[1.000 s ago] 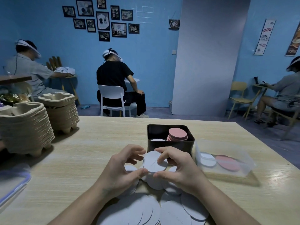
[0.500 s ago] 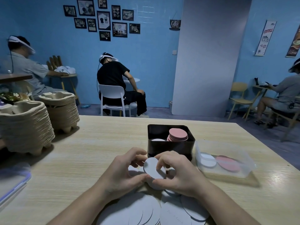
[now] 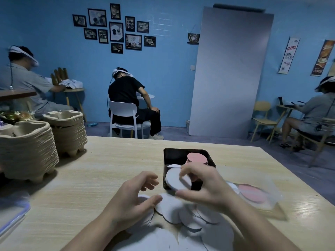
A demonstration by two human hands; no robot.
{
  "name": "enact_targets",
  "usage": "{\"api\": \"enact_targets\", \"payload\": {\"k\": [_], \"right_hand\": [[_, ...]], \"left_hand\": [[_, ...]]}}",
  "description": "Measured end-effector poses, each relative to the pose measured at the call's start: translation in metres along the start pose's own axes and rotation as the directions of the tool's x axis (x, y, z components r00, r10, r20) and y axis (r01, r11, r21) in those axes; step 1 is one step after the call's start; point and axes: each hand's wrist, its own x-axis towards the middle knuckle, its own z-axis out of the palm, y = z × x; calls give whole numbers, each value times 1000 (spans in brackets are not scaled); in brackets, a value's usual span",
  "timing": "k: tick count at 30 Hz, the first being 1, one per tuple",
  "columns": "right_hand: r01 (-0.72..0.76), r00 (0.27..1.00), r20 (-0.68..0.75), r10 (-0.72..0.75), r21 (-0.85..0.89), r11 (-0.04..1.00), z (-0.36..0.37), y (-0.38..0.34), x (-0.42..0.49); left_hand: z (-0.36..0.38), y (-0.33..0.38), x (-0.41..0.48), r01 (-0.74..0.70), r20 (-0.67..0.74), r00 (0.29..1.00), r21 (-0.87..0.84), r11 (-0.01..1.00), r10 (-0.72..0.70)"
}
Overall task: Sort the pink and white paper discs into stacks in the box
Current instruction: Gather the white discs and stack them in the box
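A black box point(image 3: 174, 154) stands mid-table, with a pink disc stack point(image 3: 197, 158) on its right side and a low white stack point(image 3: 173, 166) on its left. My right hand point(image 3: 204, 185) pinches a white disc point(image 3: 175, 179), tilted against the box's near wall. My left hand point(image 3: 132, 200) hovers with its fingers apart, holding nothing, over the loose white discs point(image 3: 170, 209) fanned across the table in front of me.
A clear plastic lid point(image 3: 257, 194) with white and pink discs under it lies right of the box. Two stacks of pulp egg trays point(image 3: 27, 147) stand at the left. A clear container edge point(image 3: 12, 214) shows at the near left. Other people sit at tables behind.
My right hand has lifted the white disc away from my left hand and carried it forward to the box's near wall. My left hand let go and opened.
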Motion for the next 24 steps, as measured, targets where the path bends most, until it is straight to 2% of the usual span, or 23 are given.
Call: {"api": "enact_targets", "payload": {"k": [3, 6, 10, 17, 24], "right_hand": [[-101, 994, -37, 101, -9, 995, -25, 3, 28], [-195, 980, -46, 191, -89, 977, -38, 15, 59], [-264, 961, 17, 275, -218, 939, -28, 32, 87], [-241, 951, 102, 292, -351, 905, -5, 52, 97], [-268, 946, 94, 312, -317, 910, -1, 59, 96]], "left_hand": [[2, -2, -1, -9, 17, 1000, 73, 997, 8], [3, -3, -1, 3, 13, 1000, 101, 995, -4], [1, -4, -1, 11, 9, 1000, 115, 993, -12], [1, -2, 0, -12, 26, 1000, 125, 992, 9], [2, -1, 1, -13, 42, 999, 124, 992, 8]]}}
